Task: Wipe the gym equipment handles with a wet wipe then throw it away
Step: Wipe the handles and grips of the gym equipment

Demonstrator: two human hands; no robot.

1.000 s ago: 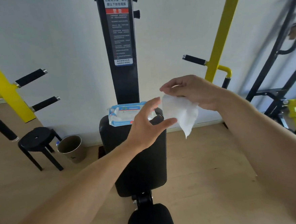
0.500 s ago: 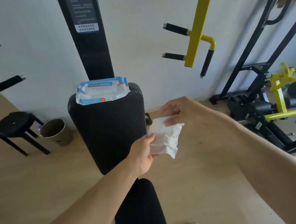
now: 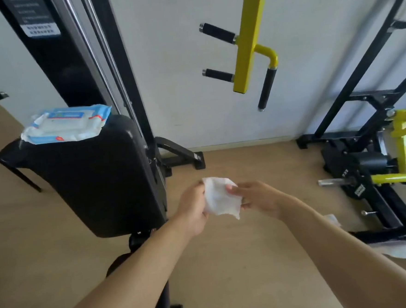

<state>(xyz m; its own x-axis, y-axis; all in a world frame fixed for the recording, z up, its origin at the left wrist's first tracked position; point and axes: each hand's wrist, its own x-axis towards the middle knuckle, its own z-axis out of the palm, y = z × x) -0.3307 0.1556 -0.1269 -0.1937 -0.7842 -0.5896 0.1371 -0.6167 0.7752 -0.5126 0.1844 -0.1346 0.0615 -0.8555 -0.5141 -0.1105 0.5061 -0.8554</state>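
Both hands hold the white, crumpled wet wipe [image 3: 220, 198] between them: left hand [image 3: 193, 208] grips its left edge, right hand [image 3: 255, 198] pinches the right. Step in hand: readying the wipe (no handle touched). Next calls for raising it to the black foam-covered handles [image 3: 216, 32] up and beyond the hands. The blue-and-white wipes packet [image 3: 66, 123], up-left, bears unreadable print.

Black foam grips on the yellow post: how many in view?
3. Upper grip sticks out left of the yellow post; lower grip sits below it; a third hangs down on the right. Others may be out of frame.
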